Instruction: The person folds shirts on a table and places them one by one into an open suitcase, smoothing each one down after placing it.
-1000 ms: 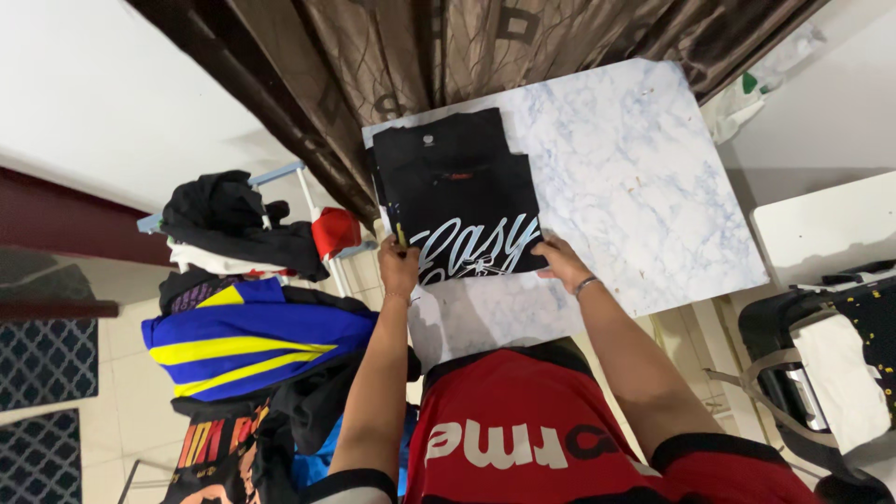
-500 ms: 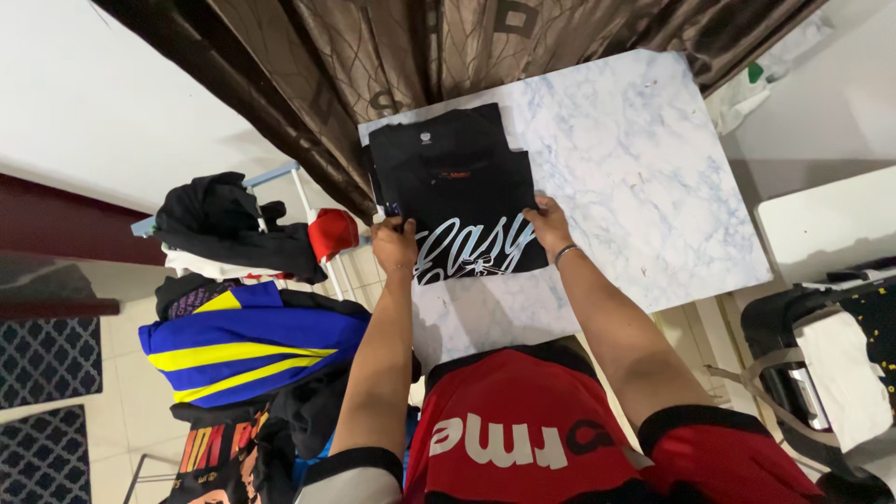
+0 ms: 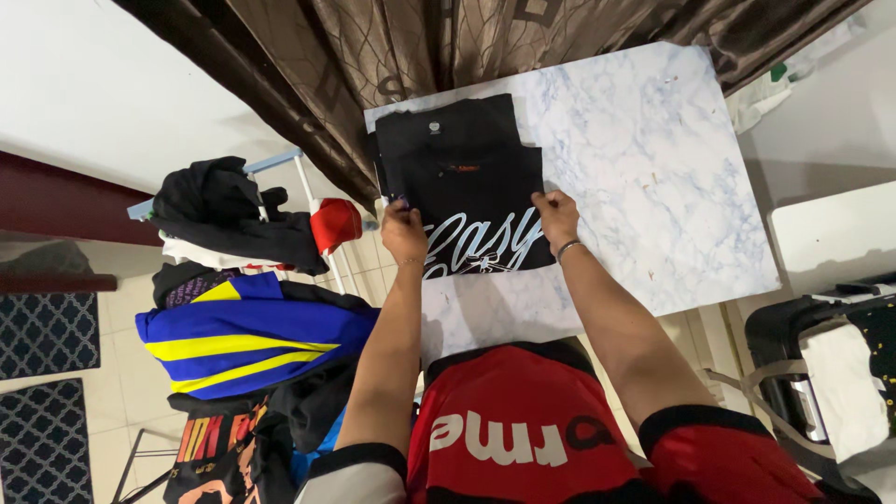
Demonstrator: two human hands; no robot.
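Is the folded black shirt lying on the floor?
No, the folded black T-shirt lies on the marble-pattern tabletop, with both hands on its edges.
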